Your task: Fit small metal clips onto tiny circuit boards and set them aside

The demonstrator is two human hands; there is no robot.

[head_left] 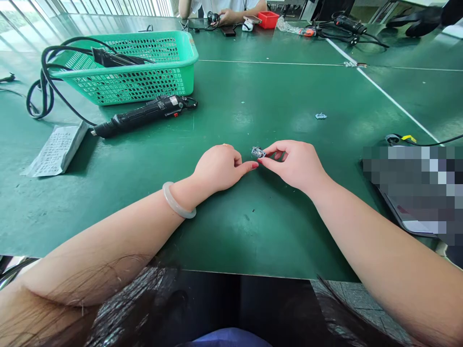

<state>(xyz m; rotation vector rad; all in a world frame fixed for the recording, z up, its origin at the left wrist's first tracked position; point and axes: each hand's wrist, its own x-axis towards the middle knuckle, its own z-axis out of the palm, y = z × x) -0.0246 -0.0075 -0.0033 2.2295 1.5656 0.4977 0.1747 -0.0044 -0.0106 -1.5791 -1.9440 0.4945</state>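
Note:
Between the thumb and fingertips of my right hand (298, 164) is a small grey electronic part (258, 152) with fine dark and light detail, perhaps a small circuit board. It is held just above the green tabletop. My left hand (219, 166) lies close on its left side, fingers curled under and thumb stretched toward the part. The left thumb tip is near the right thumb; whether it touches is unclear. Anything inside the left fingers is hidden. Farther back on the right lies another small grey piece (320, 116).
A black electric screwdriver (144, 115) lies before a green basket (123, 79) with a black cable. A folded written paper (54, 149) is at left. A dark, partly blurred-out object (408, 193) is at right. Across the table, a person's hands (227, 17) are near a red box (268, 20).

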